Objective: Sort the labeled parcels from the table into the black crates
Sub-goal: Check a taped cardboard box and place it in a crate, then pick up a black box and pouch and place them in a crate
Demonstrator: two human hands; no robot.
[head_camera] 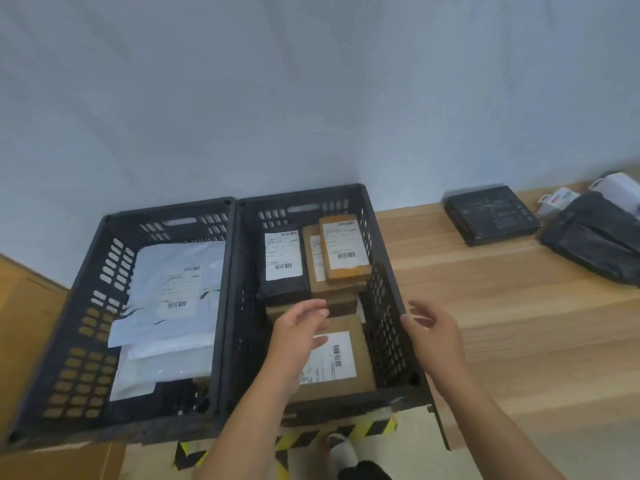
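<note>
**A:** So, which way does the next pick lie from the grips?

**B:** Off to the right and toward the back. Both black crates stand at the bench's [502,323] left end. What remains on the bench sits near its far right corner, well apart from either hand: a flat black box [491,214], a dark grey pouch [595,240] just beside it, and some small white packets [618,188] behind.

**A:** And the grips themselves?

**B:** Both are apart and hold nothing. The left grip [298,327] hovers inside the right crate [388,306], over the labelled cardboard parcel [336,358] at its near end, fingers relaxed. The right grip [433,327] hangs above that crate's right wall, fingers loosely spread.

**A:** Then the right one is nearer.

**B:** Clearly. I'd judge it takes the black box first, since that's the closest piece. Its long axis runs roughly along the bench's back edge, slightly skewed, so a reach from the left meets a short end.

**A:** Is it labelled?

**B:** I can't tell, as only faint print shows on top. White mailers [173,289] fill the left crate [86,271] and boxes the right one, so it would likely join the boxes.
</note>
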